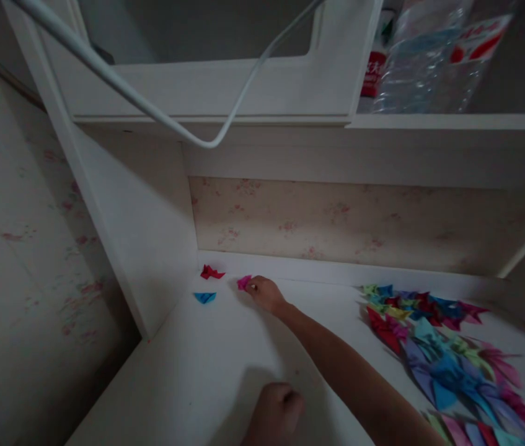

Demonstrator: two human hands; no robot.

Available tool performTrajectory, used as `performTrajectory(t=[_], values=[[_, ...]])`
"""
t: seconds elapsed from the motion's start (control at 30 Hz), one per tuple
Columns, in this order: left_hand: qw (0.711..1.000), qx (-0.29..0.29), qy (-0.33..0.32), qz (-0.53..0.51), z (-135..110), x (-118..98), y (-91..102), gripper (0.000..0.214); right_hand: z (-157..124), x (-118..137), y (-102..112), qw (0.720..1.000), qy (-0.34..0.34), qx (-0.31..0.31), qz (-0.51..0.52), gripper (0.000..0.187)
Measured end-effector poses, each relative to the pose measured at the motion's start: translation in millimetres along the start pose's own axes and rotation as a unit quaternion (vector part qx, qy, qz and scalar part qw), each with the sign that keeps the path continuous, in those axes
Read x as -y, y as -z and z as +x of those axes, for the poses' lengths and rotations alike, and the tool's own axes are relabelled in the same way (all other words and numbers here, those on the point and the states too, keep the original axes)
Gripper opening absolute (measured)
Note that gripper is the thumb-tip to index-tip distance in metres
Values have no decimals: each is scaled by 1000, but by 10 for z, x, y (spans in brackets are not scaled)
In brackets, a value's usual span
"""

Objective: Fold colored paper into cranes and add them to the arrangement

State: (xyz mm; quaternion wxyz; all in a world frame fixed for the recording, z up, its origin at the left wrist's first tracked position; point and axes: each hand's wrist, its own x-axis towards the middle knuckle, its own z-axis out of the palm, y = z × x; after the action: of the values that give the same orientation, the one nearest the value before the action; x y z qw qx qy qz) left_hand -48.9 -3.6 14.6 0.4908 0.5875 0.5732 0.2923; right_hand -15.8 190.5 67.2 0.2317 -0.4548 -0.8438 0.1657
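Note:
My right hand [266, 293] reaches to the back left of the white desktop. Its fingertips pinch a small pink folded paper piece [243, 283]. Left of it lie a red folded paper piece [211, 272] near the back corner and a blue folded paper piece [205, 298] in front of that. My left hand [275, 410] is at the bottom middle, curled into a fist; whatever it may hold is hidden. On the right, many-coloured folded paper pieces [445, 370] lie crowded in rows, away from both hands.
A white cable [206, 144] hangs in a loop in front of the upper cabinet [225, 93]. Plastic bottles [420, 62] stand on the shelf at the upper right. A white side panel [141, 229] bounds the desktop [169, 378] on the left.

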Motion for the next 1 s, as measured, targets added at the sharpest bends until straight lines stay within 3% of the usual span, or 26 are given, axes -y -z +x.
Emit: performTrajectory(t=[0.2,0.33,0.43,0.53,0.67,0.8,1.0], values=[[997,-51,-47,-42,66,96,-44,28,-1056,-6,484,989,-22,-67,132,21],[994,-69,-72,-53,-31,53,-44,34,-1840,-9,739,932,-85,-104,337,13],[992,-58,-93,-68,-200,-44,-83,34,-2350,-19,841,906,-133,-120,384,5],[992,-20,-86,-95,-354,-172,-208,35,-2718,-56,871,890,-128,-125,419,8],[989,6,-114,-99,-408,-351,-462,39,-2954,-135,856,878,-97,-130,450,11],[984,9,-141,-107,-294,-467,-640,35,-3023,-192,884,869,-77,-138,470,17],[972,18,-62,-225,-171,-449,-794,39,-3102,-245,975,809,-109,-164,554,40]])
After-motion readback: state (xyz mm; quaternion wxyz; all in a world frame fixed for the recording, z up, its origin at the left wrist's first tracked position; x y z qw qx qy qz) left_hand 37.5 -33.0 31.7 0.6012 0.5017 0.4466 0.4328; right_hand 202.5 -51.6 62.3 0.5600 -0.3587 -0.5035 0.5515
